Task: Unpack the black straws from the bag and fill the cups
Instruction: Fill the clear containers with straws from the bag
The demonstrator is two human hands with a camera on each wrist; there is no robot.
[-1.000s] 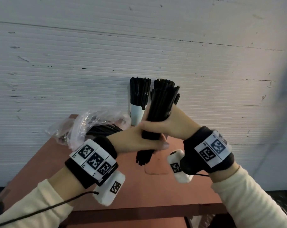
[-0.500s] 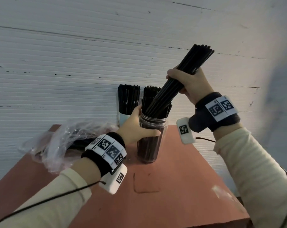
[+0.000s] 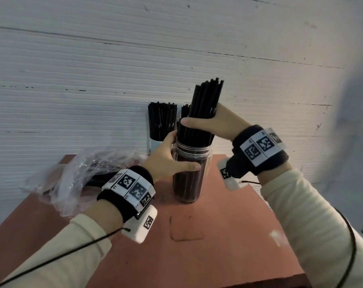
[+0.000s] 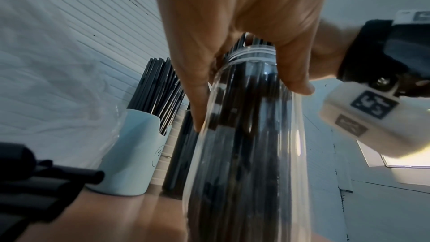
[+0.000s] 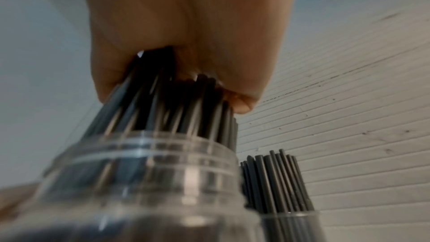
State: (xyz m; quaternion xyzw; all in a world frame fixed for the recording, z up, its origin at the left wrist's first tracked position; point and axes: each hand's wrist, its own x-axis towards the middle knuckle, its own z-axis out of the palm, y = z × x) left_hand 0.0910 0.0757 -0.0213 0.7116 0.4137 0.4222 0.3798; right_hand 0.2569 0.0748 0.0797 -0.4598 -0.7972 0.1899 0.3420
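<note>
My right hand [image 3: 213, 123] wraps tight round a bunch of straws [image 3: 205, 100]. The bunch stands nearly straight up, right above the jar [image 3: 190, 173], with its low ends already inside the mouth. So the way to go is straight down. My left hand [image 3: 168, 161] is curled round the jar's side, just under the rim, holding it. It is the lower hand. Behind the jar, a blue cup [image 4: 132, 155] is full of straws. Left of the jar lies the bag [image 3: 78, 177]; what is left inside is hard to see. I cannot see the bottom ends of my bunch.
</note>
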